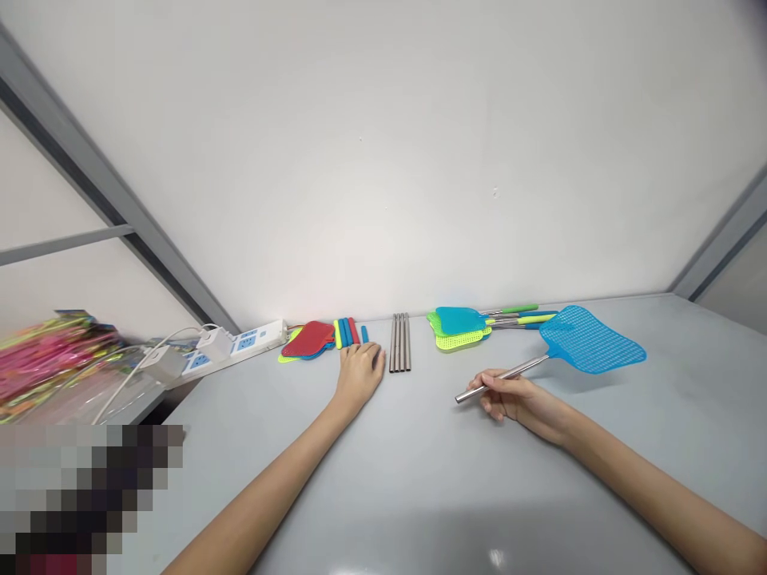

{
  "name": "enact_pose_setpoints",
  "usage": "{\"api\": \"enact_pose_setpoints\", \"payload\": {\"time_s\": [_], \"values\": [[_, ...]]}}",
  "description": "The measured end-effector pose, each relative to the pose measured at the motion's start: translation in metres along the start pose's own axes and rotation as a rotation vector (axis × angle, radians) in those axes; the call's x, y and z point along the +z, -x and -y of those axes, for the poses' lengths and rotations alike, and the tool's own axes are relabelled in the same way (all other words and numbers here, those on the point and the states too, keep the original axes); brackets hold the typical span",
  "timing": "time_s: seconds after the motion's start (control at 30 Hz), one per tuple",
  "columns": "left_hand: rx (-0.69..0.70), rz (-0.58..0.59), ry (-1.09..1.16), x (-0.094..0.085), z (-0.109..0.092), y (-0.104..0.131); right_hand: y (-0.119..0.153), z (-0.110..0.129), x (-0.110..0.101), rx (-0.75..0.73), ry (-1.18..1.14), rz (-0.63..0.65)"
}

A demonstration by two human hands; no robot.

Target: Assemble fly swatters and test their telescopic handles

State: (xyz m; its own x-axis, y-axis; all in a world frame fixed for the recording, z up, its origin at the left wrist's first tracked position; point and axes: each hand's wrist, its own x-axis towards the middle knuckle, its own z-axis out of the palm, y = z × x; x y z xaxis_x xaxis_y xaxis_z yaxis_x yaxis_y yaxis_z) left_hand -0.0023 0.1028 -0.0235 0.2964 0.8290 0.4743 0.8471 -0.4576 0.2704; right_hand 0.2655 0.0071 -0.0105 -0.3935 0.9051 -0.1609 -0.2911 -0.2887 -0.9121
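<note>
My right hand grips the bare steel rod of a blue fly swatter; its mesh head is raised off the table at the right, and the rod's open end points left. My left hand rests at the row of plastic handle sleeves, its fingers curled over a blue handle sleeve whose far end sticks out past them. The fingertips are hidden under the hand. Just left lie more sleeves, including a red sleeve and a yellow sleeve. Several steel rods lie side by side right of the hand.
A stack of swatter heads lies at the left, red on top. Swatters with handles are piled against the wall. A power strip with plugged-in chargers runs along the left edge, beside bright plastic-wrapped items.
</note>
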Motion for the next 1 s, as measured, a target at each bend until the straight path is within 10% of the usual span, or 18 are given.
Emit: {"api": "enact_pose_setpoints", "payload": {"time_s": [0.47, 0.77, 1.0], "values": [[-0.295, -0.141, 0.568, -0.034, -0.003, 0.018, 0.003, 0.000, 0.005, -0.018, -0.010, -0.031], [-0.444, 0.224, 1.105, -0.044, -0.063, 0.051, 0.003, 0.001, 0.011, -0.033, -0.066, -0.119], [-0.502, 0.291, 1.185, -0.040, -0.062, 0.060, 0.007, 0.006, 0.015, -0.065, -0.071, -0.115]]}}
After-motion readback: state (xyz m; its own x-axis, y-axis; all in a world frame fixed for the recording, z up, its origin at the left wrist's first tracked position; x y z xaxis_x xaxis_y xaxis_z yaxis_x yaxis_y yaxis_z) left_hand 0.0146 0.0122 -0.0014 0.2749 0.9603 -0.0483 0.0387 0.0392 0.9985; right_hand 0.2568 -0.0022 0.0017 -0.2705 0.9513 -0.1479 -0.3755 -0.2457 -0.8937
